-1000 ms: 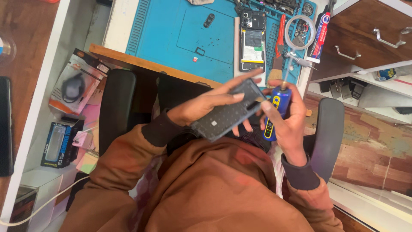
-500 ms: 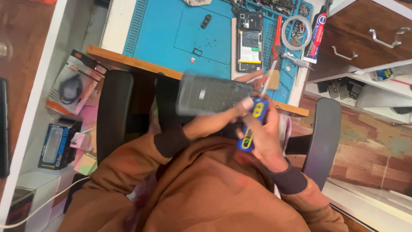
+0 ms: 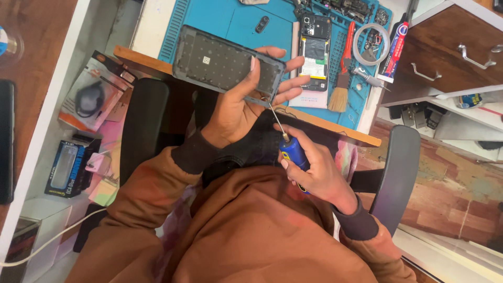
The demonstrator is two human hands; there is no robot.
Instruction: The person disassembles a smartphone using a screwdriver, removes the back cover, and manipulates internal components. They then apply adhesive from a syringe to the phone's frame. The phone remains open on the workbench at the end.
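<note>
My left hand (image 3: 238, 107) grips a dark grey phone back cover (image 3: 220, 63), inner side up, held above the desk edge. My right hand (image 3: 314, 170) holds a blue-handled screwdriver (image 3: 291, 152); its thin metal shaft points up to the cover's lower right corner. An opened phone (image 3: 314, 52) lies on the blue work mat (image 3: 236, 21) behind the cover.
On the mat are a red-handled tool (image 3: 347, 47), a small brush (image 3: 339, 97), a tape ring (image 3: 369, 43) and a glue tube (image 3: 394, 51). A wooden drawer unit (image 3: 450, 52) stands at right. Packaged items (image 3: 89, 99) lie at left. Black chair armrests (image 3: 395, 173) flank me.
My left hand has lifted the cover up and away and turned it flat. My right hand with the screwdriver has drawn back from it, the tip now at the cover's corner.
</note>
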